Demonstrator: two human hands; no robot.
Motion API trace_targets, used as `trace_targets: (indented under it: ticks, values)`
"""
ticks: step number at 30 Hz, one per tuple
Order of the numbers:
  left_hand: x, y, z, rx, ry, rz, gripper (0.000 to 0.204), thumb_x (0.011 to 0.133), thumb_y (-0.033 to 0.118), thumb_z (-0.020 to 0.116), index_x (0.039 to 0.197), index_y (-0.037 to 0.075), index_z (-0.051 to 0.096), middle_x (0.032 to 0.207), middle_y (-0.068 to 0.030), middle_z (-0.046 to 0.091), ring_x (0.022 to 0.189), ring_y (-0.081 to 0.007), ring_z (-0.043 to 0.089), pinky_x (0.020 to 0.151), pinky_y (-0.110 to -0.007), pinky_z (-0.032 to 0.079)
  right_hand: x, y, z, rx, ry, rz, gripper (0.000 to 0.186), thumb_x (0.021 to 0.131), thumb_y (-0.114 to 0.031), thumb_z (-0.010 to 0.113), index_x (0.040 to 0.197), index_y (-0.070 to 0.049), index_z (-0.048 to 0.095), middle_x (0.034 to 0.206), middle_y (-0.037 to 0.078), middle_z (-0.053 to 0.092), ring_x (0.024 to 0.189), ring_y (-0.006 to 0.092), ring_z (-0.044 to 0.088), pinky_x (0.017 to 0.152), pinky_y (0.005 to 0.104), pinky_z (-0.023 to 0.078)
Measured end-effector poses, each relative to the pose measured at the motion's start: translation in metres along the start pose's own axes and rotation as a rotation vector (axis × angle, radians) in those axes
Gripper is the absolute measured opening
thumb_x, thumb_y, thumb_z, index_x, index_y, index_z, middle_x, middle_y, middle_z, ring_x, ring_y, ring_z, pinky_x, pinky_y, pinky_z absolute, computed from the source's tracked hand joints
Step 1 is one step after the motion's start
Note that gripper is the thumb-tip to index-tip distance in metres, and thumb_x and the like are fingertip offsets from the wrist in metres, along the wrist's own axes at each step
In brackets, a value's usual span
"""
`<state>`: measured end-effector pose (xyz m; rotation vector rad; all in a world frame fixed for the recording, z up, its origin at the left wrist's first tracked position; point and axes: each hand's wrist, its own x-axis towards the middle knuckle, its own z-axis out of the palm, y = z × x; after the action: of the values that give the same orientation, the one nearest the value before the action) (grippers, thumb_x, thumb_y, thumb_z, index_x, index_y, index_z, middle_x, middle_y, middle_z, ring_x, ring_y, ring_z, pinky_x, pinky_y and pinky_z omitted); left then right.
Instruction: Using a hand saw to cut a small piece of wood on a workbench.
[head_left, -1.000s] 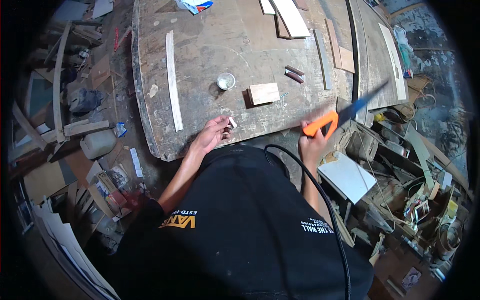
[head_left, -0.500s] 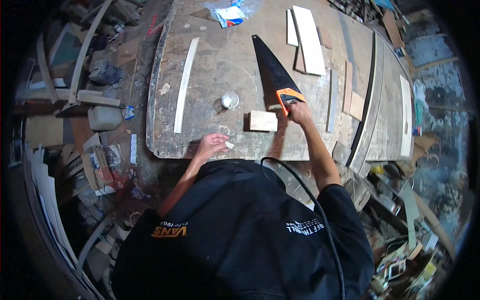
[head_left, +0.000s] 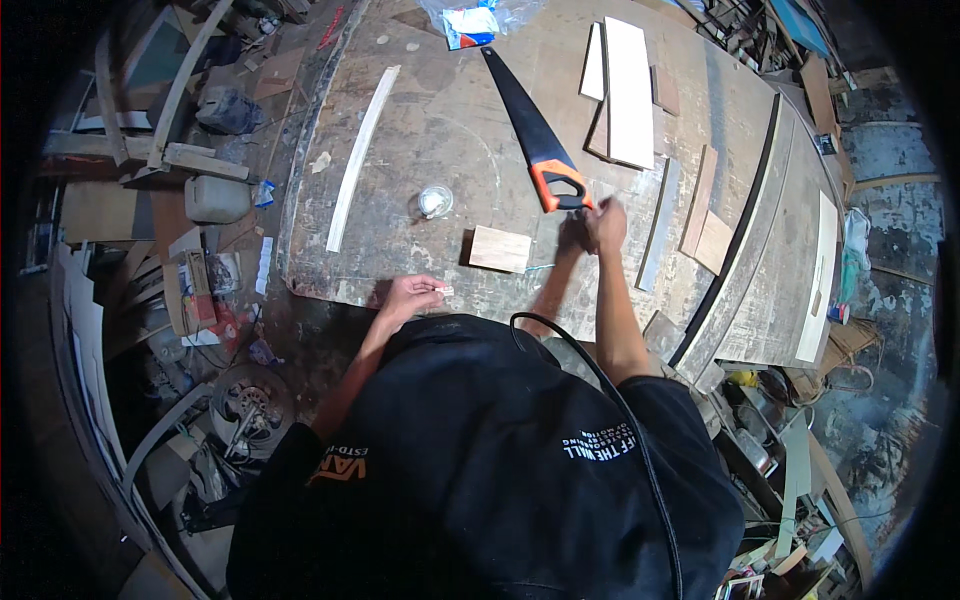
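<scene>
My left hand (head_left: 410,298) is closed at the table's near edge, pinching a small pale wood piece (head_left: 445,291) in its fingertips. A handsaw (head_left: 530,125) with a black blade and an orange-black handle lies on the table, its tip pointing away. Just right of and below the saw's handle is my right hand (head_left: 606,230), its fingers curled together and nothing seen in them; the handle's opening is free of fingers. Between my hands sits a rectangular wood block (head_left: 500,249), with a thin light-blue stick (head_left: 540,267) beside it. A small clear jar (head_left: 435,202) stands farther left.
A long pale strip (head_left: 362,160) lies on the table (head_left: 450,110) at left. Stacked white boards (head_left: 630,95), a grey strip (head_left: 657,225) and brown wood pieces (head_left: 712,240) lie at right. A plastic bag (head_left: 475,20) is at the back. A black cord (head_left: 600,370) crosses my front.
My right hand has let go of the saw's handle and come off to its lower right, leaving the saw on the table. My left hand still holds the small wood piece.
</scene>
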<state>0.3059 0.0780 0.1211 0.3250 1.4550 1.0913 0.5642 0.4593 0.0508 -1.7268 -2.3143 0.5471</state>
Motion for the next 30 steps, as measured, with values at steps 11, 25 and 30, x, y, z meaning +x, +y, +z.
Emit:
trace_targets:
  ticks: [11, 25, 30]
  values:
    - [0.013, 0.020, 0.024, 0.340, 0.117, 0.201, 0.019, 0.085, 0.003, 0.076, 0.102, -0.004, 0.072, 0.088, -0.0116, 0.076, 0.081, -0.0145, 0.072, 0.071, -0.027, 0.057, -0.099, 0.030, -0.009, 0.226, 0.084, 0.080, 0.023, 0.083, -0.022, 0.070, 0.091, -0.002, 0.064, 0.080, 0.021, 0.068, 0.076, 0.0395, 0.066, 0.071, 0.0460, 0.053]
    - [0.011, -0.031, 0.033, 0.601, -0.112, 0.429, 0.011, 0.084, -0.002, 0.063, 0.093, -0.005, 0.070, 0.077, -0.0162, 0.071, 0.072, -0.0137, 0.068, 0.065, -0.032, 0.053, -0.285, -0.157, -0.028, 0.240, -0.448, -0.281, 0.038, 0.081, 0.003, 0.062, 0.116, -0.009, 0.071, 0.123, 0.017, 0.066, 0.111, 0.0363, 0.064, 0.092, 0.0430, 0.053]
    - [-0.015, -0.025, 0.028, 0.586, -0.114, 0.395, 0.013, 0.084, -0.002, 0.063, 0.094, -0.004, 0.070, 0.078, -0.0181, 0.071, 0.073, -0.0196, 0.071, 0.066, -0.033, 0.055, -0.302, -0.172, -0.021, 0.110, -0.391, -0.329, 0.043, 0.077, 0.001, 0.057, 0.114, -0.015, 0.072, 0.084, 0.023, 0.070, 0.076, 0.0407, 0.069, 0.074, 0.0482, 0.056]
